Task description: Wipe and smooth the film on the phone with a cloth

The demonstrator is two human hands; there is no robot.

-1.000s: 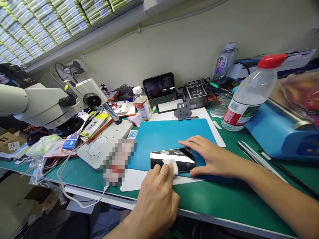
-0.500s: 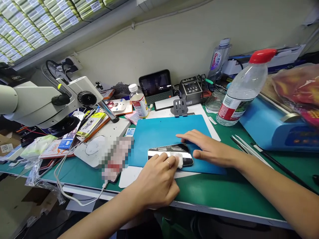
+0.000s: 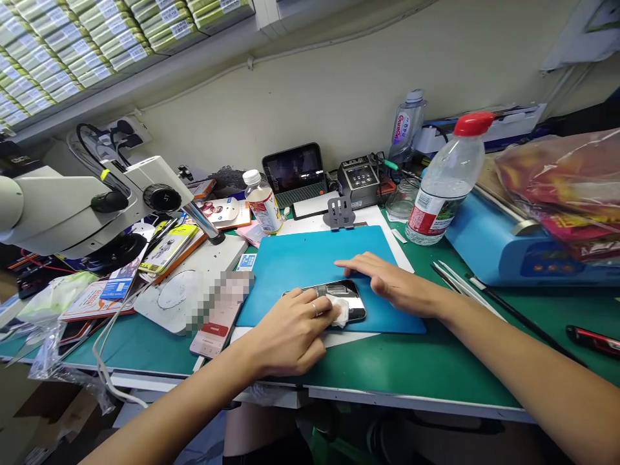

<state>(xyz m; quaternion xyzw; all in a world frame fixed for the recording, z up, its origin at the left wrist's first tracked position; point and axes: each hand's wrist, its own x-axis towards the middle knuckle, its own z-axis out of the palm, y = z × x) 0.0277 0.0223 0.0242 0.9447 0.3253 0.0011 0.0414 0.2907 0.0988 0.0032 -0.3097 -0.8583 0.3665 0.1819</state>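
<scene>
The left hand (image 3: 293, 330) pinches a white wipe (image 3: 340, 311) on the dark phone (image 3: 356, 298), near the blue mat's (image 3: 310, 248) front edge; the right hand (image 3: 387, 281), fingers loosely spread, has open mat beyond it.

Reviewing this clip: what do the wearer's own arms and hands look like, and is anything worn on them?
The left hand is ungloved, with a thin, shiny metallic ring on one finger. The right hand is ungloved too, with no ring visible. Both forearms show no sleeve, watch or bracelet.
</scene>
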